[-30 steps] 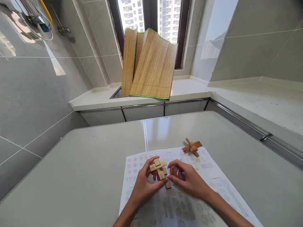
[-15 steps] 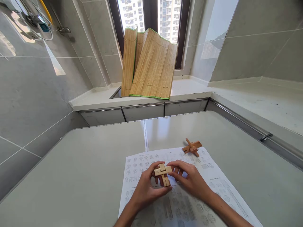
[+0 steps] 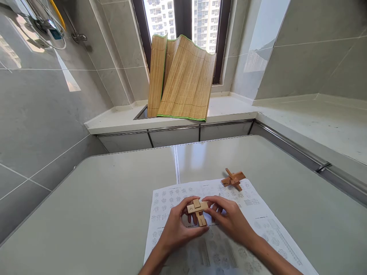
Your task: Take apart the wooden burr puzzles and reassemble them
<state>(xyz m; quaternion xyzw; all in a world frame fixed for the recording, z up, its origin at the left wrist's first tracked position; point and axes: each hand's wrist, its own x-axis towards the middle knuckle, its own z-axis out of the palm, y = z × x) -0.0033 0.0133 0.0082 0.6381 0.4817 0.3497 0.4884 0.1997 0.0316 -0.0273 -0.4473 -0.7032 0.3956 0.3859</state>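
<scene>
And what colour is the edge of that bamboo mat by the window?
Green, seen along the bamboo mat in the head view.

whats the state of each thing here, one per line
left hand: grip closed on the wooden puzzle
right hand: fingers pinching the same puzzle from the right
wooden puzzle: partly assembled, held just above the sheet
second wooden puzzle: crossed pieces joined, lying untouched at the sheet's far edge
instruction sheet: flat on the table
bamboo mat: partly unrolled, standing against the window
</scene>
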